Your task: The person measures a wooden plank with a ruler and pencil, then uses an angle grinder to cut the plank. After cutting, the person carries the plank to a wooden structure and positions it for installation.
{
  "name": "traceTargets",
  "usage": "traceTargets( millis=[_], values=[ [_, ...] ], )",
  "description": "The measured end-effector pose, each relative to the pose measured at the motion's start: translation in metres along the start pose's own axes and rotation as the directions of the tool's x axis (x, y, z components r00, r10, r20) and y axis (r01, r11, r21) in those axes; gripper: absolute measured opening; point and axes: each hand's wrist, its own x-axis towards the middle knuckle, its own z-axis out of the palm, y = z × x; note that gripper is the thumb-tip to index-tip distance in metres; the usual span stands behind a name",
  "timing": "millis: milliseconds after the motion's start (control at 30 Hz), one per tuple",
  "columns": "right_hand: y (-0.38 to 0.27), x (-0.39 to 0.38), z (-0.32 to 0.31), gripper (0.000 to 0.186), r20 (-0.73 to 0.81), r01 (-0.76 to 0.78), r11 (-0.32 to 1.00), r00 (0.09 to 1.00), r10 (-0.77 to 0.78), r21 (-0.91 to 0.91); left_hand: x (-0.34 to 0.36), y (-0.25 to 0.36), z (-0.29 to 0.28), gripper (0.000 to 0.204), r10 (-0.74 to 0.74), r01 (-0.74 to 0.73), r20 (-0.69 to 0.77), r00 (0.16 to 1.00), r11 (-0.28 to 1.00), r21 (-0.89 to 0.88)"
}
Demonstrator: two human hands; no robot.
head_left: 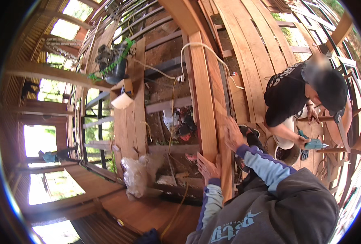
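A long, reddish-brown wooden beam (205, 101) runs away from me between my arms, with a second plank (218, 97) along its right side. Flat against the near part of the beam lies my left hand (209, 167), its fingers stretched out. My right hand (232, 133) rests farther along, on the right-hand plank's edge, fingers extended. Neither hand has a tool in it. Across the beam hangs a pale cable (200, 43), beyond my hands.
At right a bent-over co-worker in a black shirt (286, 87) holds a green power drill (315, 144) beside a wooden chair (357, 134). Open floor joists with dirt below lie left, with a crumpled plastic bag (136, 175), a cardboard box (122, 95) and a dark compressor-like machine (116, 63).
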Motion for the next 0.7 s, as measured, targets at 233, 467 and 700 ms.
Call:
traceTargets(
  millis=[233, 467, 700],
  values=[
    [0.06, -0.205, -0.142, 0.024, 0.65, -0.371, 0.864, 0.571, 0.501, -0.339, -0.121, -0.072, -0.022, 0.104, -0.051, 0.053, 0.036, 0.998, 0.997, -0.052],
    [0.065, -0.204, -0.133, 0.021, 0.566, -0.26, 0.932, 0.742, 0.36, -0.253, -0.199, -0.116, -0.023, 0.1, -0.151, 0.152, -0.015, 0.988, 0.986, 0.07],
    [0.021, -0.192, -0.073, 0.025, 0.552, -0.327, 0.945, 0.786, 0.279, -0.013, -0.199, -0.116, -0.016, 0.096, -0.162, 0.164, -0.025, 0.986, 0.978, 0.131]
  ],
)
